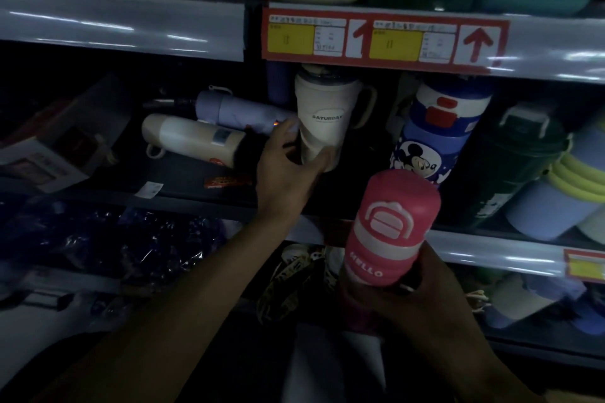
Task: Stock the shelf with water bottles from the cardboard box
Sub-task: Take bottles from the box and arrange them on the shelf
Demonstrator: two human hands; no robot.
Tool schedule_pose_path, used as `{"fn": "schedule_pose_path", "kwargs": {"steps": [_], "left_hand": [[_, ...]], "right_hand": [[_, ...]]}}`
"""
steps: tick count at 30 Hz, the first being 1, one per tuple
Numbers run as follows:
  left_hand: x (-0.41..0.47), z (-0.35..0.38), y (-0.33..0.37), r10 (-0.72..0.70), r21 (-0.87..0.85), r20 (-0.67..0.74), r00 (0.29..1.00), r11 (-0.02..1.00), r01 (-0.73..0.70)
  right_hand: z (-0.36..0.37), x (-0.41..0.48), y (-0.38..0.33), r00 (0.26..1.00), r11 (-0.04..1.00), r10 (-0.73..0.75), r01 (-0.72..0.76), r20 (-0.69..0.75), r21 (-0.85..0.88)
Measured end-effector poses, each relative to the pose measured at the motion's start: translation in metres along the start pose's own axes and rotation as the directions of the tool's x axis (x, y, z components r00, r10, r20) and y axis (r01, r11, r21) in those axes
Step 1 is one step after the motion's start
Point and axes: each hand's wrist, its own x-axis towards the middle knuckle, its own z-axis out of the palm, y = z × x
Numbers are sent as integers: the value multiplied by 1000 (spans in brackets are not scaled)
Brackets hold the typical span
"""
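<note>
My left hand reaches onto the middle shelf and grips the narrow base of a cream tumbler marked SATURDAY, which stands upright with its handle to the right. My right hand holds a pink bottle marked HELLO by its lower body, in front of the shelf edge. Just behind the pink bottle stands a blue cartoon-mouse bottle. The cardboard box is out of sight.
A cream bottle and a lilac bottle lie on their sides left of the tumbler. A dark green jug and pastel bottles fill the right. Price labels line the shelf above. Plastic-wrapped goods sit lower left.
</note>
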Motion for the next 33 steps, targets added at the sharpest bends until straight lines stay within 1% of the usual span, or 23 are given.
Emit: {"fn": "schedule_pose_path", "kwargs": {"steps": [7,12,17,20,23,27,33], "left_hand": [[-29,-30,21,44,-47,85,995,998,-40],[-51,-49,35,35,-98,180,983,995,-18],[-62,-56,39,32,-118,241,970,993,-4],[-61,-55,40,7,-141,211,977,990,24],[-60,-53,39,-63,-164,159,985,982,89],[-58,-48,38,-175,-183,118,977,964,195],[-55,-38,34,-263,-178,15,965,949,261]], "right_hand": [[17,11,-16,996,992,-90,92,-28,84],[25,33,-27,971,976,-206,213,-119,47],[33,58,-38,940,948,-315,318,-129,4],[38,72,-40,924,932,-361,361,-126,-29],[44,86,-39,923,928,-371,371,-98,-23],[50,102,-33,931,933,-356,359,-87,21],[61,113,-35,952,957,-289,291,-106,4]]}}
